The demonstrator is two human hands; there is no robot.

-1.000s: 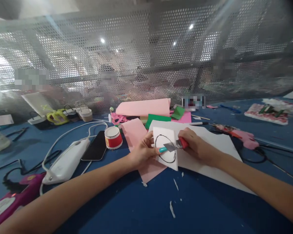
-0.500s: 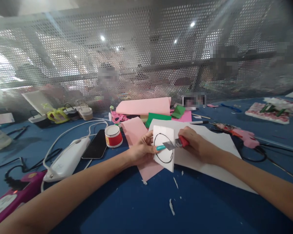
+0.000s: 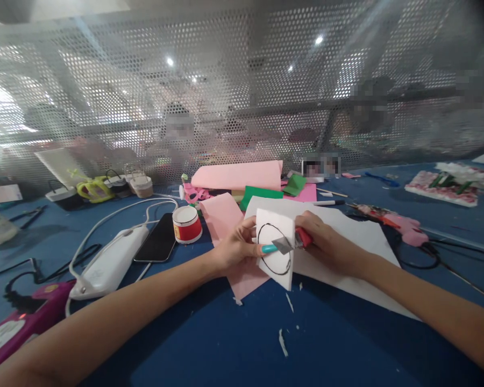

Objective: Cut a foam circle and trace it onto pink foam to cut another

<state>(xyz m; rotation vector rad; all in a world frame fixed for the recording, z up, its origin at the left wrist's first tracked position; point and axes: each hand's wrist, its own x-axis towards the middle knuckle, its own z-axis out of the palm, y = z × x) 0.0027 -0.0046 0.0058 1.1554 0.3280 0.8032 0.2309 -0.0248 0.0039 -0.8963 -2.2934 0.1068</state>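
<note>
Pinched between the thumb and fingers of my left hand [image 3: 240,247] is a white foam piece [image 3: 274,263] with a black circle drawn on it, held upright above the table. The thumb lies on its face and ends in a long turquoise nail. My right hand [image 3: 320,239] is closed round the red handle of a utility knife [image 3: 283,245]. Its grey blade lies across the front of the foam, close to the thumbnail. Whether the blade has entered the foam I cannot tell. White paper [image 3: 347,252] and pink paper [image 3: 246,282] lie underneath.
Small foam scraps [image 3: 282,342] lie in front on the blue table [image 3: 185,344]. Leftward are a red-and-white tape roll [image 3: 187,224], a phone [image 3: 156,239], a white power bank [image 3: 109,264] with cables and a purple power strip [image 3: 20,328]. A pink glue gun [image 3: 407,226] lies right.
The foam piece and both hands have shifted slightly to the right. The blade has moved with them and still lies across the foam's face.
</note>
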